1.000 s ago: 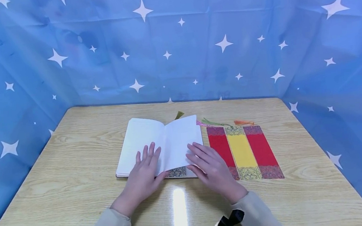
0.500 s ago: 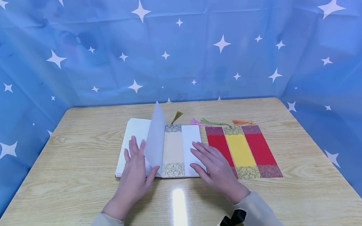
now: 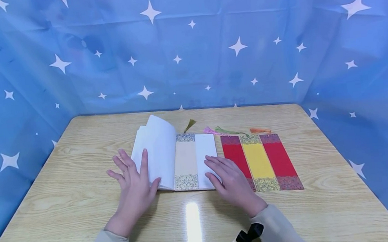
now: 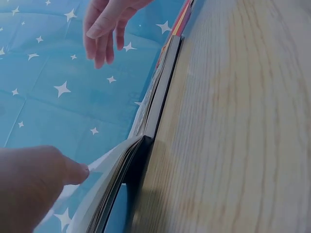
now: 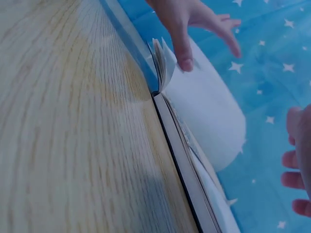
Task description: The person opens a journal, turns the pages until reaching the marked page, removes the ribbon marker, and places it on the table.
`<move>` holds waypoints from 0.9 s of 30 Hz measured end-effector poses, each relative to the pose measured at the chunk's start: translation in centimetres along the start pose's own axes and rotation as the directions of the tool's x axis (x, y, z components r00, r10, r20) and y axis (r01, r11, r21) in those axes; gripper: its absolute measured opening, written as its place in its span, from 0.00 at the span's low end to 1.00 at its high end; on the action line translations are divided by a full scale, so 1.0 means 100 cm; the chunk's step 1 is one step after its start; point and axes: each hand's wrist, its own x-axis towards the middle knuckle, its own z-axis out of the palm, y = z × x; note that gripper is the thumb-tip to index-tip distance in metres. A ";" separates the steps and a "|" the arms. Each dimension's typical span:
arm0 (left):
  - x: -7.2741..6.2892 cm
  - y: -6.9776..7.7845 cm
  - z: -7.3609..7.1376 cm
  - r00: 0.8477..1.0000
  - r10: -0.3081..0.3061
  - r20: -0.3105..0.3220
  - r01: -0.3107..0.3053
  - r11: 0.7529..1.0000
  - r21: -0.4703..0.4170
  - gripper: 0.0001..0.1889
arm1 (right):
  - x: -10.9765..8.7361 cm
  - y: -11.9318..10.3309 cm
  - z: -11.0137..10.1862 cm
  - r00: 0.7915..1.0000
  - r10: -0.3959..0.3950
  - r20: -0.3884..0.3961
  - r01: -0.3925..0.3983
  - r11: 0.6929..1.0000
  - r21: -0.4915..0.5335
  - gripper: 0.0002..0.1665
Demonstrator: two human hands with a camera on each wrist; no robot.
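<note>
An open notebook [image 3: 160, 156] with blank white pages lies on the table, its left leaves raised in a curve. On its right page lies a cream bookmark [image 3: 185, 157] with patterned ends and an olive tassel [image 3: 189, 125]. My left hand [image 3: 133, 186], fingers spread, is at the notebook's left side, the thumb by the lower edge of the raised pages. In the right wrist view that left thumb [image 5: 183, 58] overlaps the white leaf. My right hand [image 3: 230, 178] is over the notebook's right edge, fingers relaxed and holding nothing.
Right of the notebook lie a red bookmark [image 3: 234, 152], a yellow bookmark [image 3: 257, 157] and another red bookmark [image 3: 281, 159], with pink, green and orange tassels at the top. A blue star-patterned cloth [image 3: 189, 74] hangs behind the wooden table [image 3: 62, 182].
The page covering the cream bookmark has turned over to the left, uncovering it. My left hand has moved left with its fingers spread wider. My right hand has barely moved.
</note>
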 end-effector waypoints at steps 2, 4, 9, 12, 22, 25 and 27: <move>-0.001 -0.001 0.000 0.997 -0.022 0.067 0.020 0.999 0.025 0.46 | 0.000 0.000 0.000 1.000 0.008 0.009 -0.008 1.000 -0.004 0.22; -0.002 -0.001 0.000 0.987 -0.053 0.153 0.046 0.998 0.052 0.41 | -0.001 0.001 0.000 1.000 0.015 0.019 -0.015 1.000 -0.008 0.22; -0.004 -0.001 0.001 0.918 -0.127 0.375 0.117 0.992 0.051 0.35 | -0.002 0.002 0.001 0.998 0.033 0.052 -0.033 0.999 -0.015 0.24; -0.006 -0.002 0.002 0.883 -0.143 0.446 0.143 0.989 0.035 0.34 | -0.002 0.002 0.002 0.996 0.051 0.074 -0.050 0.999 -0.015 0.25; -0.014 -0.006 0.006 0.827 -0.141 0.544 0.187 0.982 -0.029 0.33 | 0.002 -0.001 0.005 0.960 0.225 0.167 -0.223 0.974 -0.033 0.23; -0.016 -0.007 0.008 0.798 -0.150 0.583 0.210 0.977 -0.036 0.34 | 0.005 -0.003 0.007 0.934 0.297 0.197 -0.296 0.955 -0.032 0.22; -0.017 -0.008 0.008 0.787 -0.156 0.597 0.217 0.976 -0.031 0.34 | 0.006 -0.004 0.008 0.916 0.337 0.216 -0.339 0.940 -0.030 0.22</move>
